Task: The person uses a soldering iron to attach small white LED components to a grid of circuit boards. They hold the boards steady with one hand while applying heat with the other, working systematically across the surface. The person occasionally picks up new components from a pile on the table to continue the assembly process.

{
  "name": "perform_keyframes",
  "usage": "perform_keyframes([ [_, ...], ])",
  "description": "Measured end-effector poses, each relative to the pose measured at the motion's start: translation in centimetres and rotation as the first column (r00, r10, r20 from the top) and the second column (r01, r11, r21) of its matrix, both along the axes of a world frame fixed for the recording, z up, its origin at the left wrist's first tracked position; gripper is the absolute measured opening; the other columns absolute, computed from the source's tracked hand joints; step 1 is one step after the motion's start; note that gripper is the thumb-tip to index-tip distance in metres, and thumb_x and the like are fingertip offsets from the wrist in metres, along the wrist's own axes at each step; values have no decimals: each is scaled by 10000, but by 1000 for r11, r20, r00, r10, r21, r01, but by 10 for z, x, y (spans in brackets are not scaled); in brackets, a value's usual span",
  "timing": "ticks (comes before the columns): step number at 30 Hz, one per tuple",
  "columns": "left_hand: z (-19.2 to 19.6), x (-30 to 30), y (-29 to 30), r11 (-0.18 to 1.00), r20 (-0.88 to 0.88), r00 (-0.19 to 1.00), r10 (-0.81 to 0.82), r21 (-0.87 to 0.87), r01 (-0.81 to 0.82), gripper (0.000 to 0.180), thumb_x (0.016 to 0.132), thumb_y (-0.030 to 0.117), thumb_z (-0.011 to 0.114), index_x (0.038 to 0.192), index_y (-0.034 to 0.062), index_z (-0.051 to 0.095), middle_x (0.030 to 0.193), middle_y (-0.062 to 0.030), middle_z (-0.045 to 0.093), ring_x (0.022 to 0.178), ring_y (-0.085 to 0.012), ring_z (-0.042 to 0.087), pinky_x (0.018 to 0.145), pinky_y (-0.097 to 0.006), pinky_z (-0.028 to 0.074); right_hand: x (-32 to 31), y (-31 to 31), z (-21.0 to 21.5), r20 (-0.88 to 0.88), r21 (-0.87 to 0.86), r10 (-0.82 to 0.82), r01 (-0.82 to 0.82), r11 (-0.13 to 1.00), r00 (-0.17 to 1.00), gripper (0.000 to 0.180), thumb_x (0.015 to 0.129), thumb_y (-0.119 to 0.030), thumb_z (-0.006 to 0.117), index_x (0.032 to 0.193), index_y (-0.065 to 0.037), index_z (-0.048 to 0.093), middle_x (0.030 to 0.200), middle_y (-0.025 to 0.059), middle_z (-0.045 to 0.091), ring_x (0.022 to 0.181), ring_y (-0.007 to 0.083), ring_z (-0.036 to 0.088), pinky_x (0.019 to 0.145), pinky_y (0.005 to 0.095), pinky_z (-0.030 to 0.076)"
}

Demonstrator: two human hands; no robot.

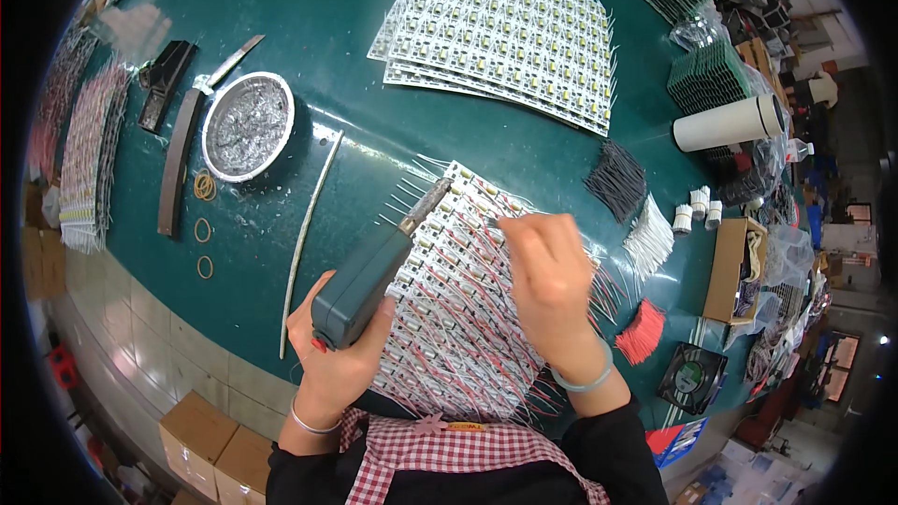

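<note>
My left hand (pixel 339 355) is closed around a dark green soldering gun (pixel 360 282). Its metal tip reaches the upper left corner of a white circuit board panel (pixel 468 318) in front of me. Rows of small components and many red and white wires cover that panel. Over its right side, my right hand (pixel 550 262) is closed in a pinch. A small dark end shows at its fingertips, too small to name. The panel's lower edge lies close to my checked apron (pixel 449 454).
More white panels (pixel 505 33) are stacked at the back. A white bowl (pixel 248 126) of grey metal and a solder stick (pixel 311 243) lie left. To the right are black wires (pixel 615 180), white wires (pixel 649 241), red wires (pixel 642 332), a white bottle (pixel 728 123) and a small fan (pixel 692 377).
</note>
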State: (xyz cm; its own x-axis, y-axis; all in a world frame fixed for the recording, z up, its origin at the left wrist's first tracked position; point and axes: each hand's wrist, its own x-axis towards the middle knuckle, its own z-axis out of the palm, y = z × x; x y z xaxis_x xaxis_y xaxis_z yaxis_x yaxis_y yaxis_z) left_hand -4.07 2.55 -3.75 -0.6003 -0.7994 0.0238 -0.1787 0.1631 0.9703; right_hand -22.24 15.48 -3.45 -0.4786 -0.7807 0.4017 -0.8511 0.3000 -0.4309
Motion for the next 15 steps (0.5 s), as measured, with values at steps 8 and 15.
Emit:
perform_keyframes([
  [8, 0, 1, 2, 999, 8, 999, -42, -7, 42, 211, 751, -54, 740, 953, -65, 680, 871, -101, 666, 704, -121, 629, 603, -250, 486, -2, -12, -46, -13, -8, 29, -29, 1000, 999, 398, 672, 103, 600, 1066, 47, 608, 972, 144, 581, 879, 305, 563, 721, 383, 496],
  [15, 0, -3, 2, 997, 41, 997, -65, -32, 67, 182, 756, -51, 729, 933, -60, 685, 854, -107, 661, 683, -135, 628, 589, -262, 479, -1, -13, -48, -13, 0, 18, -18, 1000, 1000, 368, 674, 96, 609, 1038, 47, 623, 955, 135, 580, 864, 291, 570, 692, 372, 505],
])
